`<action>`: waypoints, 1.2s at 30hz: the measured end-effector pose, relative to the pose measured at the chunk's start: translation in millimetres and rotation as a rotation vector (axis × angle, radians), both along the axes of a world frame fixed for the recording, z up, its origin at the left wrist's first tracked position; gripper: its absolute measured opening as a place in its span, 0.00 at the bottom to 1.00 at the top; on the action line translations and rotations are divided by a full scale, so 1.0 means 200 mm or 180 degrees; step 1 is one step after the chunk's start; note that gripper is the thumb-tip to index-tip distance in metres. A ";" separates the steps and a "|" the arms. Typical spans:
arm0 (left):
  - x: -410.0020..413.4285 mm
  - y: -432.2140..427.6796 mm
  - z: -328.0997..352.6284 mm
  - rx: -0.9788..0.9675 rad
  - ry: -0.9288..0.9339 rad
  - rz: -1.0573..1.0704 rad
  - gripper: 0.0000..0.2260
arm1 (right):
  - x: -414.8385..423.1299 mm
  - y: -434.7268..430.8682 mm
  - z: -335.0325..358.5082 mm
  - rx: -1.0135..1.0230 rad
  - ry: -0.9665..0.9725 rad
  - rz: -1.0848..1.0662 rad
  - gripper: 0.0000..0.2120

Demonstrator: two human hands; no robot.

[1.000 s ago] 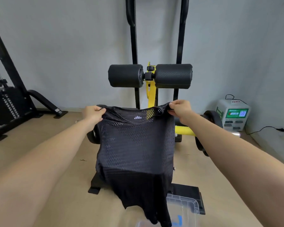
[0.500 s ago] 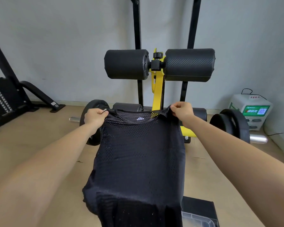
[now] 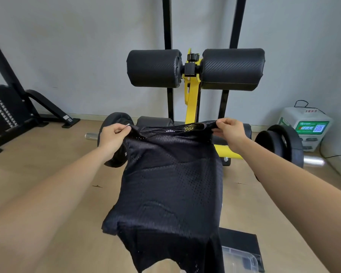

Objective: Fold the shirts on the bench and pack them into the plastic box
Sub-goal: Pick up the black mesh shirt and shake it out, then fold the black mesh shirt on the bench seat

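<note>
Lowered since before, both hands pinch the mesh shirt (image 3: 171, 186).

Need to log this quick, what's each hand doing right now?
Left hand: pinching the black mesh shirt at its shoulder.
Right hand: pinching the other shoulder.

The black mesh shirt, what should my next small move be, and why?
Probably lower the collar end and lay it flat. The left hand and right hand pinch the black mesh shirt by its shoulders, held up, while its lower part lies rumpled; flat cloth folds more easily.
</note>
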State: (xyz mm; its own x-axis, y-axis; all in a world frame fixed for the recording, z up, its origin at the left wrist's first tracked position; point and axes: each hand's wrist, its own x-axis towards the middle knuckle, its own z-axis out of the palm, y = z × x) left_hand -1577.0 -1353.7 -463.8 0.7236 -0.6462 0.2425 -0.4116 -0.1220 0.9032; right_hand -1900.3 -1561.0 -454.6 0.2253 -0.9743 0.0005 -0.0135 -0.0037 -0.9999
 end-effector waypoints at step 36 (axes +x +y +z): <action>-1.05 0.86 -0.22 0.0864 -0.2706 -0.2008 0.16 | -0.74 1.21 -0.62 0.1427 0.0947 0.1718 0.16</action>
State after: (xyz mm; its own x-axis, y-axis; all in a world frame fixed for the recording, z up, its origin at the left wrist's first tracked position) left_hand -1786.5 -1181.6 -507.6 -0.0932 -0.9495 0.2998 -0.9465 0.1779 0.2692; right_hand -2049.1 -1318.0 -577.8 0.5993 -0.6216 -0.5045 -0.3942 0.3194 -0.8618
